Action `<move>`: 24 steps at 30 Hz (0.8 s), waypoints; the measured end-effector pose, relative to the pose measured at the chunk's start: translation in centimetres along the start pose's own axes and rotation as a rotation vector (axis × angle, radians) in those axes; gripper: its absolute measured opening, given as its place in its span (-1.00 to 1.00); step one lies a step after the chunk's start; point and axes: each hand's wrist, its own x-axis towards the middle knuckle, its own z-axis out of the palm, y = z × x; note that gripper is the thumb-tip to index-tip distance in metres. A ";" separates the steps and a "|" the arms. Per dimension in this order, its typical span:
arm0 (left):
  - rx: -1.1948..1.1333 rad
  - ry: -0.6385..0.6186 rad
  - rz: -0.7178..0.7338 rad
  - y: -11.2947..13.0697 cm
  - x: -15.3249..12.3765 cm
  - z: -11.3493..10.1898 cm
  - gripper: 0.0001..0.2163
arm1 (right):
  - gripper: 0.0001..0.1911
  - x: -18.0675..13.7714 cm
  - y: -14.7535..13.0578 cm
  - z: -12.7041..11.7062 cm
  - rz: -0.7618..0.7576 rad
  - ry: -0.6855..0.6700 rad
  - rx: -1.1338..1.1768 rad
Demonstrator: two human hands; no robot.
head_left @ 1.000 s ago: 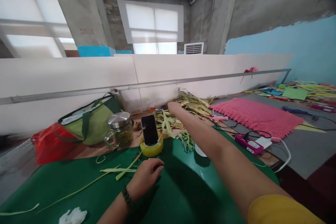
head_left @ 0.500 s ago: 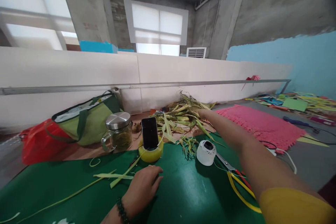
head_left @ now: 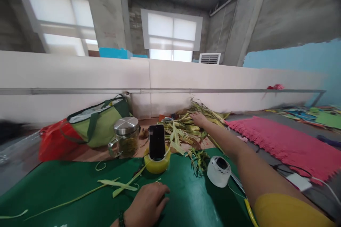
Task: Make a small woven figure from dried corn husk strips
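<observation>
Along the whole near edge, a dark green table mat [head_left: 66,188]. Far right, a pink knitted mat [head_left: 279,142]. Far left, against the white partition [head_left: 80,74], a lime-and-dark-green tote bag [head_left: 101,124], touching a red plastic bag [head_left: 52,143] on its left. Far centre, between tote bag and pink mat, a heap of yellow-green palm leaf strips [head_left: 181,129]. Stretched from the near right, out of a yellow sleeve [head_left: 287,212], to that heap: right hand [head_left: 198,118], palm down, fingers lying on the leaves; cannot tell whether closed on a strip or only touching. Left of the heap, a glass mug-jar with a steel lid [head_left: 125,136]. Just right of it, a black phone [head_left: 157,142] standing upright in a yellow tape roll [head_left: 157,165] at the mat's far edge. Right of the roll, beside the right forearm, a white thread spool [head_left: 218,171] on the mat. Near centre, left hand [head_left: 149,204], palm down on the green mat, fingers loosely apart, holding nothing. Just left of it, loose pale-green leaf strips [head_left: 119,185] lying flat and crossed.
</observation>
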 end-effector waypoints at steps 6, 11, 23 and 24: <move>0.032 -0.040 -0.028 0.3 0.1 -0.1 -0.74 | -0.65 0.7 -1.6 -0.1 0.006 0.054 0.005; -0.013 -0.014 -0.006 0.3 0.0 -0.2 -0.73 | -0.80 0.2 0.7 -3.5 0.258 0.166 0.154; -0.492 0.394 -0.046 0.7 0.2 -0.6 -0.68 | -0.85 -6.5 -5.8 -14.2 0.279 0.212 0.850; -0.539 0.435 -0.036 0.8 0.3 -0.5 -0.66 | -0.90 -8.3 -7.9 -14.3 0.230 0.182 0.888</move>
